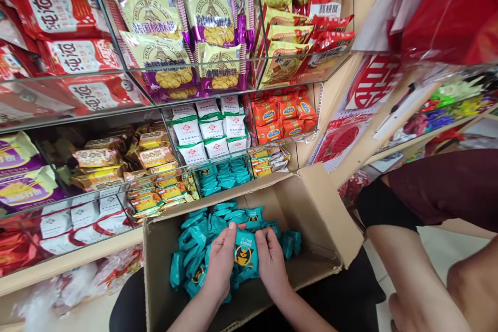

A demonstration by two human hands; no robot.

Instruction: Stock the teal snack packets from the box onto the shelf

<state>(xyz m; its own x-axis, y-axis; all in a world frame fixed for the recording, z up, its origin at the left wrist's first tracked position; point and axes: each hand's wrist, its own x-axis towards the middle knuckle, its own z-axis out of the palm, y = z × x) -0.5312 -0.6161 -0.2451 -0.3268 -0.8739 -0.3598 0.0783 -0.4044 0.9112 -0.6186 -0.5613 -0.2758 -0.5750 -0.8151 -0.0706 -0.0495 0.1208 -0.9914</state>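
Observation:
Both my hands meet over an open cardboard box (315, 228) that holds a heap of small teal snack packets (194, 236). Between them they grip one teal packet (246, 254) by its sides, its gold-and-black print turned up towards me. My left hand (221, 259) has thumb and fingers closed on the packet's left edge. On the right edge, my right hand (270, 259) pinches it in the same way. The undersides of the fingers are hidden behind the packet.
Glass-fronted shelves hold purple-and-cream biscuit packs (216, 67), red packs (70, 13), white packets (213, 129) and a compartment of teal packets (223, 176). At the right, another person's bare arm (412, 264) comes close to the box. Red decorations (377, 78) hang beside the shelf.

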